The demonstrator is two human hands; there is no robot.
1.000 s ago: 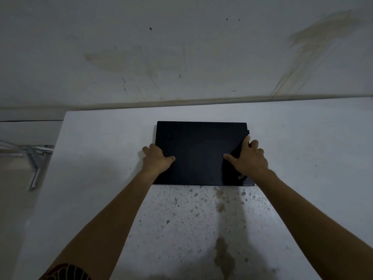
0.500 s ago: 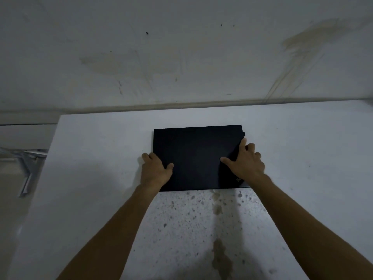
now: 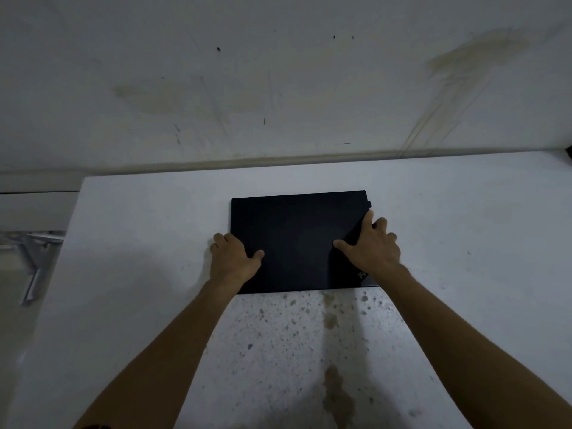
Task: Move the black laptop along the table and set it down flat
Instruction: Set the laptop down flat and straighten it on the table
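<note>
A closed black laptop (image 3: 297, 236) lies on the white table (image 3: 464, 230), a little way in from the table's far edge. My left hand (image 3: 233, 258) grips its left edge, thumb on the lid and fingers curled around the side. My right hand (image 3: 373, 249) holds the right edge the same way, thumb spread on the lid. A small logo shows at the lid's near right corner, partly under my right wrist. I cannot tell whether the laptop rests fully flat or is slightly raised.
A stained white wall (image 3: 278, 88) rises right behind the table. The table's left edge (image 3: 66, 252) drops off beside a metal bracket (image 3: 34, 258). Speckles and a brown stain (image 3: 335, 394) mark the near tabletop. A dark object (image 3: 569, 150) peeks in at the far right.
The laptop with both hands on it has shifted slightly to the left and its right side has turned a little away from me. The grip is unchanged.
</note>
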